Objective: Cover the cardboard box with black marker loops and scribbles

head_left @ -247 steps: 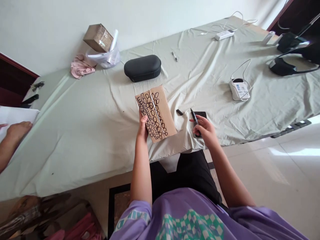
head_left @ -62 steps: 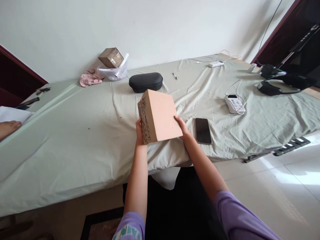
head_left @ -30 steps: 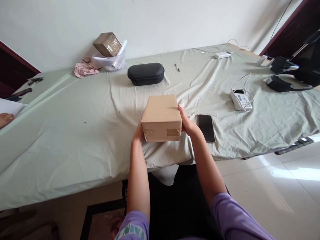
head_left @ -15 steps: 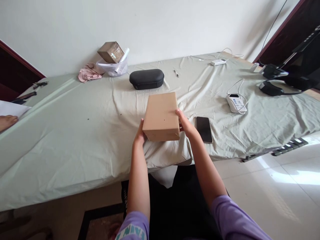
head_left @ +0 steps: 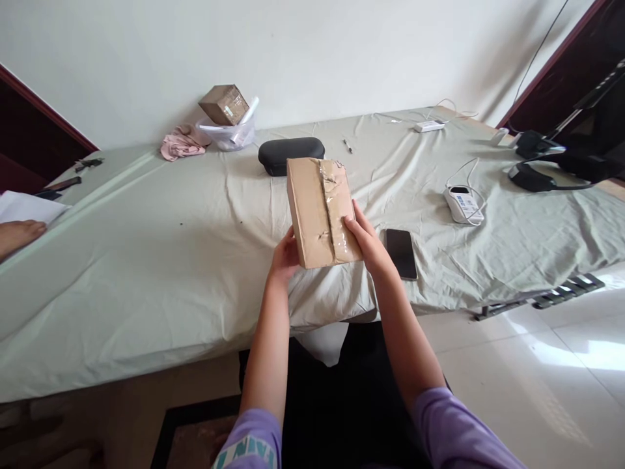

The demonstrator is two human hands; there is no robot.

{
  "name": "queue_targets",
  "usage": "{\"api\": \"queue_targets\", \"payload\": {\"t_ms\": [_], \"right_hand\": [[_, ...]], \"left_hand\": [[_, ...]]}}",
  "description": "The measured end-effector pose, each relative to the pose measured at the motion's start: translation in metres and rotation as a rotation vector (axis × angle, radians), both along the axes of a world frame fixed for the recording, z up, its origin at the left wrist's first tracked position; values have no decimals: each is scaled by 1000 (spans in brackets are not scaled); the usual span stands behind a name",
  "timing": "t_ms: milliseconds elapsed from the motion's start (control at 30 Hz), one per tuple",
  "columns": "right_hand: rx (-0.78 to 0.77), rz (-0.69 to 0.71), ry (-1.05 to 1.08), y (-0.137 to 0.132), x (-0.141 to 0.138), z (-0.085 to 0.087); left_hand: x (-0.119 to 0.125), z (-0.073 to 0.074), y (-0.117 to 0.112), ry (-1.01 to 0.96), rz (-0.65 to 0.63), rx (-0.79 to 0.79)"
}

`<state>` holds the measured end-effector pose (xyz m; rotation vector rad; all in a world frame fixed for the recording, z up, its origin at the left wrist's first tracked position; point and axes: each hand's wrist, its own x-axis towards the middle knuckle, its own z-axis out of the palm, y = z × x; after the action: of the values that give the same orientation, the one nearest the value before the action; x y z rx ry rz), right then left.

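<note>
I hold a brown cardboard box [head_left: 317, 208] up in front of me, above the near edge of the table [head_left: 146, 234]. The face turned to me bears a strip of clear tape down its middle. My left hand [head_left: 284, 255] grips the box's lower left side. My right hand [head_left: 365, 240] grips its lower right edge, fingers curled onto the taped face. A black phone [head_left: 401, 253] lies flat on the cloth just right of my right hand.
A black oval case [head_left: 286, 154] lies behind the box. Further back are a small carton on a plastic tub [head_left: 227, 117], a pink cloth [head_left: 181, 143] and a pen [head_left: 347, 145]. A white corded device [head_left: 461, 202] sits right; another person's hand [head_left: 19, 232] rests at far left.
I have turned the box over in both hands: the plain face gave way to the taped face, and the box has been lifted a little. The marker is no longer in my right hand.
</note>
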<state>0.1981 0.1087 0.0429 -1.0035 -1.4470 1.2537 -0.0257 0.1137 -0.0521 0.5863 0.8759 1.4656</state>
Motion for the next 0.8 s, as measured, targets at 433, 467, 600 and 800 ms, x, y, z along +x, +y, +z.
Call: {"api": "queue_targets", "payload": {"t_ms": [433,467,600,800], "right_hand": [[49,29,-29,0,-15,-13],[47,17,-33,0,-16,-15],[37,-5,-43,1,-19,-22],[64,-13,-71,-5,-19,-26]], "left_hand": [[14,10,0,130,-16,177],[14,10,-3,132,-27,207],[11,8,-14,145,-73,297],[9,12,-22,140,-93,336]]}}
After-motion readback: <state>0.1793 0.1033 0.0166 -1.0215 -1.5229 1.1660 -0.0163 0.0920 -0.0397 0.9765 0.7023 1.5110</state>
